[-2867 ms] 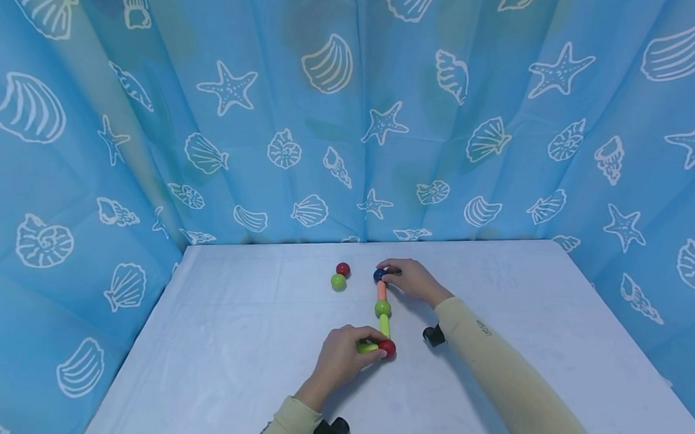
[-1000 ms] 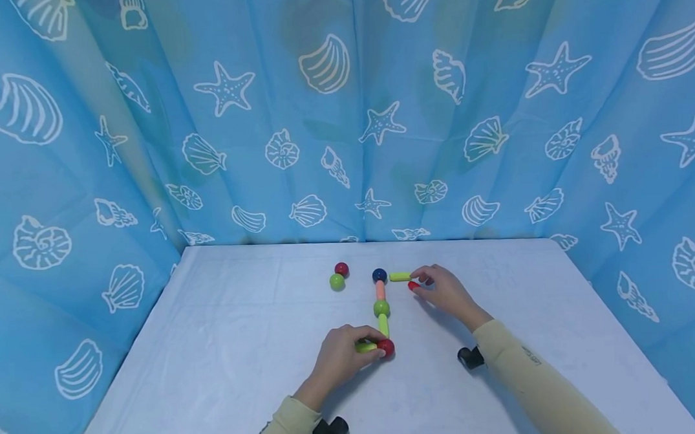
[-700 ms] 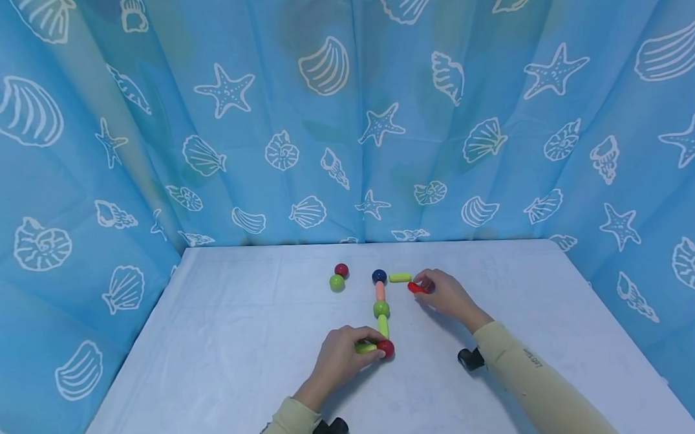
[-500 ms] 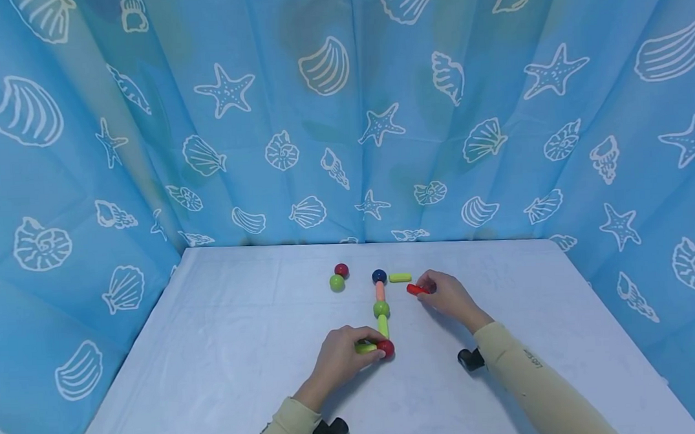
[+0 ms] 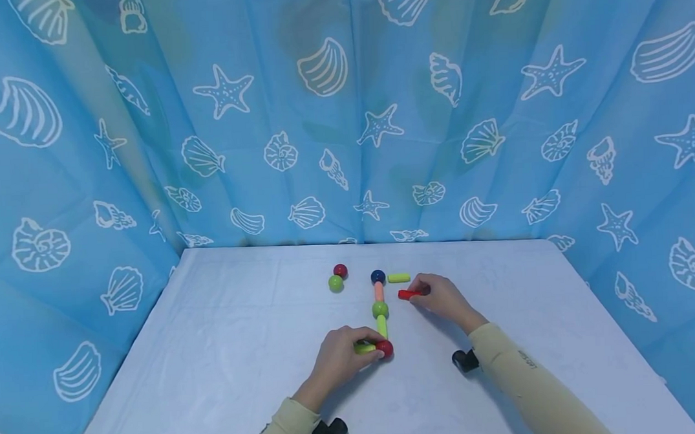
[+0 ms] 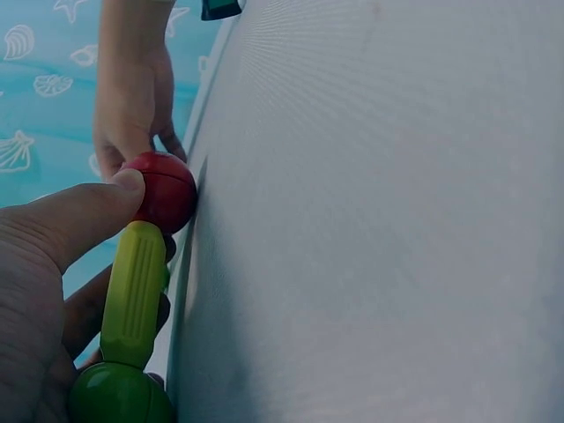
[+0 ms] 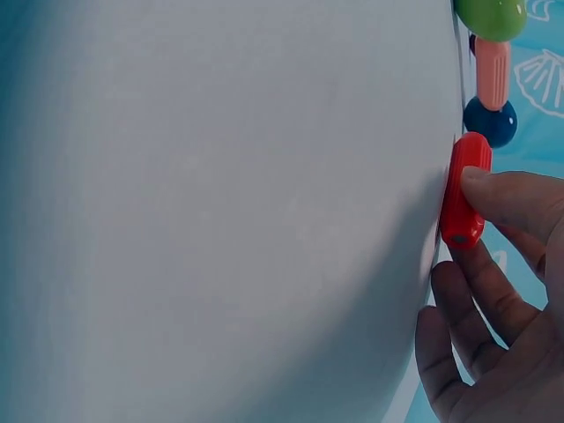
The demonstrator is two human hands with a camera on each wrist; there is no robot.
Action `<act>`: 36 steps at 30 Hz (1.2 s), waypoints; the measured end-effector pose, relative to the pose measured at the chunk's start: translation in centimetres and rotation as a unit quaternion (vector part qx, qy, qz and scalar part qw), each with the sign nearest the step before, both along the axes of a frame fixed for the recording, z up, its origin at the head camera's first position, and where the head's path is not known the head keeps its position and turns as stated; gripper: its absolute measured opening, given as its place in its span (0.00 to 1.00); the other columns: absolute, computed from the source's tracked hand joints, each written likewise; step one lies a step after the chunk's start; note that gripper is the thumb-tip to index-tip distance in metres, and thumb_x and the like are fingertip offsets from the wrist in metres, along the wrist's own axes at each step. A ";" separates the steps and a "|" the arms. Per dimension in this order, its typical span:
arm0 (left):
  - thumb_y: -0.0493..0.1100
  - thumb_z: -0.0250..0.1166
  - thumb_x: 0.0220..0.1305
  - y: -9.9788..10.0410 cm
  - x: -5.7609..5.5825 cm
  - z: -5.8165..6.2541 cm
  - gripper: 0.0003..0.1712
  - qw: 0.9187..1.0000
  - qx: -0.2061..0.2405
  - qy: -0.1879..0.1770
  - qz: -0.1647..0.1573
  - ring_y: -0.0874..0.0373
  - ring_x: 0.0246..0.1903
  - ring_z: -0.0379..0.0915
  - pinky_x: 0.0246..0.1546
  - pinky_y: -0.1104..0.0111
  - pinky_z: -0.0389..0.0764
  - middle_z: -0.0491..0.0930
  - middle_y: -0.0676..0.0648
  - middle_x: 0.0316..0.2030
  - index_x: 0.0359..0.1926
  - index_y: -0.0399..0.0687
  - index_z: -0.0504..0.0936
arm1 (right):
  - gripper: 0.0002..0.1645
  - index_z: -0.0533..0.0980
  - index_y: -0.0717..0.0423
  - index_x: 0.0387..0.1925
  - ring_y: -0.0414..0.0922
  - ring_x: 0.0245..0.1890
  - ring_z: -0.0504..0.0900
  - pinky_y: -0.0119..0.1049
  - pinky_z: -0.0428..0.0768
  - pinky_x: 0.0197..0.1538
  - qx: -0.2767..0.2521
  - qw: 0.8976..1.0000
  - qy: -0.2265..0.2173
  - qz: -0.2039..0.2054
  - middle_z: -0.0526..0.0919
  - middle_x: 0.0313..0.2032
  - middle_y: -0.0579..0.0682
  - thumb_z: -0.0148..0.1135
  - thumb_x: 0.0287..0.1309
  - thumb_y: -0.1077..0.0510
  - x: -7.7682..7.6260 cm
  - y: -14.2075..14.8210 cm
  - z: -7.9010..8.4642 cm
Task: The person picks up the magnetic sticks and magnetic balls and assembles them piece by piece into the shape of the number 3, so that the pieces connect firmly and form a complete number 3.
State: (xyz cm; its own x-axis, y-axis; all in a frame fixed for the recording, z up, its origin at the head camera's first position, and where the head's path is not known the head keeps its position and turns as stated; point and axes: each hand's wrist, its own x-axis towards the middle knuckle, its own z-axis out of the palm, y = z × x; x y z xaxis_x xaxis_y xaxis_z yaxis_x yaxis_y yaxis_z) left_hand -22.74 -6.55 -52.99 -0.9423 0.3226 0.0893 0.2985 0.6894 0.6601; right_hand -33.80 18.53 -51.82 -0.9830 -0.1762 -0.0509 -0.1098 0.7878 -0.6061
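My left hand (image 5: 339,358) pinches a red ball (image 6: 167,192) at the near end of a chain. A yellow-green rod (image 6: 134,295) joins that ball to a green ball (image 6: 121,394) under the palm. From the red ball the chain runs away through another yellow-green rod (image 5: 382,327), a green ball (image 5: 380,309) and a pink rod (image 5: 378,291) to a dark blue ball (image 5: 378,277). My right hand (image 5: 441,297) holds a red rod (image 7: 467,191) between thumb and fingers, right of the pink rod and apart from it. Just right of the blue ball lies a loose yellow-green rod (image 5: 399,278).
Left of the chain's far end, a red ball (image 5: 341,270) and a green ball (image 5: 335,283) sit side by side. Everything lies on a white-covered table (image 5: 241,325). A blue curtain (image 5: 261,117) with shell prints surrounds its back and sides.
My right hand has left the blue ball and the yellow-green rod beside it. It now holds a red rod and has shifted slightly left and nearer. The left hand keeps its grip.
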 end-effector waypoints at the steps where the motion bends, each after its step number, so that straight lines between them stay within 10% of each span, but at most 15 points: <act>1: 0.52 0.76 0.59 0.0 0.0 0.0 0.14 1.000 0.000 -0.001 0.000 0.66 0.39 0.73 0.43 0.66 0.76 0.84 0.65 0.38 0.47 0.67 0.89 | 0.09 0.80 0.47 0.38 0.46 0.42 0.78 0.46 0.80 0.52 0.001 1.000 -0.003 0.001 0.82 0.38 0.46 0.72 0.59 0.60 0.0 -0.2 0.0; 19: 0.52 0.76 0.59 0.0 0.1 0.2 0.14 1.000 0.002 -0.002 0.001 0.66 0.40 0.74 0.44 0.66 0.77 0.85 0.64 0.39 0.47 0.67 0.89 | 0.11 0.80 0.47 0.42 0.46 0.41 0.78 0.45 0.80 0.50 0.015 0.999 -0.031 0.009 0.81 0.38 0.47 0.72 0.58 0.61 0.0 -0.6 0.5; 36: 0.52 0.76 0.59 -0.1 0.1 0.2 0.14 1.000 0.005 -0.005 -0.003 0.65 0.40 0.75 0.44 0.66 0.77 0.85 0.64 0.40 0.47 0.66 0.89 | 0.15 0.82 0.49 0.51 0.51 0.50 0.78 0.45 0.81 0.50 0.002 0.998 0.049 0.028 0.83 0.48 0.50 0.70 0.63 0.58 -0.9 -2.6 2.3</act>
State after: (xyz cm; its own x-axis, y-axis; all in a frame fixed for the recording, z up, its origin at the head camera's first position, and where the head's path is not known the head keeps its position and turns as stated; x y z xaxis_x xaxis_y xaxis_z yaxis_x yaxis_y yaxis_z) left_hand -22.67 -6.65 -52.75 -0.9413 0.3273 0.0830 0.2957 0.6806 0.6703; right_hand -34.67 15.93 -49.50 -0.9718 -0.2320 0.0434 -0.2127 0.7813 -0.5868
